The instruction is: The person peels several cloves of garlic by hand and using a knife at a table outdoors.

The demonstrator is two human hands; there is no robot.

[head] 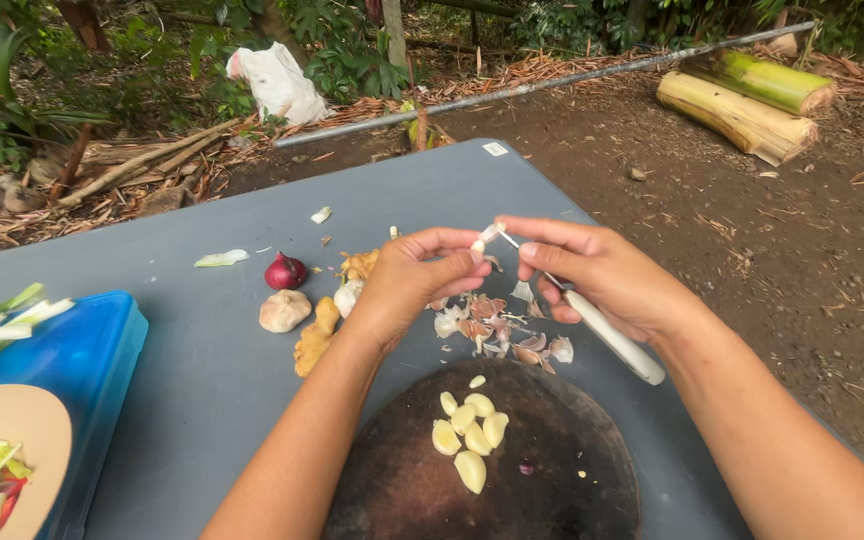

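My left hand (414, 280) pinches a small garlic clove (478, 244) above the grey table (202, 380). My right hand (602, 275) grips a white-handled knife (614, 342), its blade tip against the clove's papery skin. Below the hands lies a pile of garlic skins (497, 325). Several peeled garlic cloves (467, 435) rest on a round dark chopping board (552, 470) near me.
A red onion (285, 271), a garlic bulb (283, 311) and a piece of ginger (314, 337) lie left of my hands. A blue box (82, 365) with green stalks and a beige plate (12, 440) of cut vegetables sit at the left. Bare soil and banana trunk pieces (742, 100) surround the table.
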